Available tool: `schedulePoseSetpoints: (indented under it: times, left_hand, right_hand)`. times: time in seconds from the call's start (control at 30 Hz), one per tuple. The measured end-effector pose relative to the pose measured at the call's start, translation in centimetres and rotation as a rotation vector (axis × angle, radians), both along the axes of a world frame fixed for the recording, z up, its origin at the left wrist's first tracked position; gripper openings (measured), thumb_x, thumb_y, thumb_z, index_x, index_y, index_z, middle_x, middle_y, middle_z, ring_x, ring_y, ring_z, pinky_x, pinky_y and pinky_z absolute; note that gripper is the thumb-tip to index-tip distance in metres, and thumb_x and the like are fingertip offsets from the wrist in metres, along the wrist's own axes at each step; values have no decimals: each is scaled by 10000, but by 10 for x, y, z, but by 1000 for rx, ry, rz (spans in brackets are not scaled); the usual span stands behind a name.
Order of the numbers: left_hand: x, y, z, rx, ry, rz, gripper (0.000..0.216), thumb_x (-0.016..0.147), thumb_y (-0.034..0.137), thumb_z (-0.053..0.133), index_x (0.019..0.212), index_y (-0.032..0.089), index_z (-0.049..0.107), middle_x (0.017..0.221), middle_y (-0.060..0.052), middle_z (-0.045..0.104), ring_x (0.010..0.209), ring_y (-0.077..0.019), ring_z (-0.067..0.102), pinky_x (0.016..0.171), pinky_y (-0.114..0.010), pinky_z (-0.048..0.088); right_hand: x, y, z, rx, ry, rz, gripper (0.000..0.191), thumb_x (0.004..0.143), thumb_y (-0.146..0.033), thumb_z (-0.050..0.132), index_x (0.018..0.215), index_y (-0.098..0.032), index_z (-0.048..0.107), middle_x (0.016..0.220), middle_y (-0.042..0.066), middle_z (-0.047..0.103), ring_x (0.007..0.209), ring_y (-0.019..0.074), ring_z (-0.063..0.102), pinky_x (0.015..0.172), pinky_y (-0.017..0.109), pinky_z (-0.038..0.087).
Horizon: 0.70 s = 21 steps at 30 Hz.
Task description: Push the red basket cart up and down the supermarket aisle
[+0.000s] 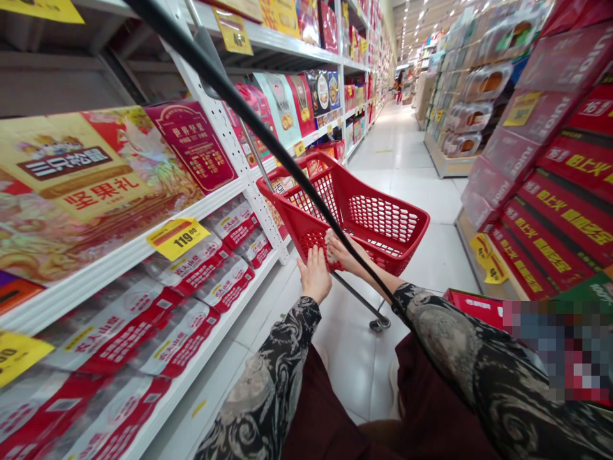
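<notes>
Basket point(378, 220) — red, tilted — touched by left hand point(315, 276) and right hand point(341, 250).

On the left, white shelves point(191, 214) carry large gift boxes point(86, 185) above and shrink-wrapped water bottle packs point(158, 332) below, with a yellow price tag point(178, 237) reading 119 on the shelf edge. On the right stand stacked red cartons point(560, 211). A pale tiled floor point(407, 166) runs far down the aisle.

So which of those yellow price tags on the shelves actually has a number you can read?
The yellow tag on the shelf edge under the big nut gift box, reading 119; the other yellow tags are blurred or cut off.
</notes>
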State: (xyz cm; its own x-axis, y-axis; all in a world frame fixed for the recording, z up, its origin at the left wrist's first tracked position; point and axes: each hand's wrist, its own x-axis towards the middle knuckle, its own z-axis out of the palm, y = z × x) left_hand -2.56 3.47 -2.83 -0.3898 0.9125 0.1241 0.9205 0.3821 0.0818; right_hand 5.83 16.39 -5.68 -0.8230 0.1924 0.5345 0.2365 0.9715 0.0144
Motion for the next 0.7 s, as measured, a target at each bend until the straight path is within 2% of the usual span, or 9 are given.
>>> schedulePoseSetpoints:
  times: [0.17,0.23,0.3,0.37,0.5,0.57,0.7]
  left_hand:
    - [-5,-10,-5,-14,-3,-2,697,747,118,412,1424,63,254,1525,-166,193,1414,-253,175,1129,-559,100]
    - [-7,-11,-8,-9,-6,-2,688,754,118,403,1425,71,257,1523,-166,200,1413,-256,179,1126,-563,100]
    - [-10,-10,-9,1,-7,1,686,758,125,404,1426,73,254,1522,-166,204,1414,-254,175,1126,-561,104]
    - [-12,-7,-7,11,-2,11,698,753,129,413,1429,82,246,1522,-164,206,1413,-251,178,1127,-555,109]
    - [-13,-4,0,9,11,20,712,742,121,423,1431,102,246,1525,-155,207,1409,-255,194,1124,-560,122]
    - [-12,-4,1,-2,16,5,705,747,122,417,1429,87,245,1525,-157,203,1410,-258,186,1122,-568,128]
    - [-9,-3,-1,-18,36,-35,695,761,129,401,1432,59,230,1530,-154,181,1414,-258,172,1119,-586,119]
  right_hand:
    - [12,-10,-39,-8,-58,17,369,862,-65,383,1167,-88,589,1157,170,606,1221,266,462,1048,499,357]
    - [11,-13,-47,14,-91,52,331,869,-72,392,1111,-88,618,1111,166,624,1195,263,482,1036,499,371]
    - [3,-12,-42,61,-95,95,305,884,-99,408,1094,-101,629,1140,160,615,1207,265,474,1043,495,369]
    - [-9,-7,-27,107,-54,116,306,894,-130,421,1130,-106,614,1231,153,571,1254,276,431,1069,487,344]
    - [-27,4,0,118,7,38,378,887,-110,404,1237,-71,541,1357,164,473,1316,291,358,1110,474,289]
    - [-27,5,-1,102,3,-6,409,872,-75,397,1262,-63,519,1349,173,481,1308,288,373,1097,475,310]
    - [-12,-5,-31,103,-100,-13,371,856,-50,407,1186,-37,578,1240,206,564,1243,298,450,1046,496,372]
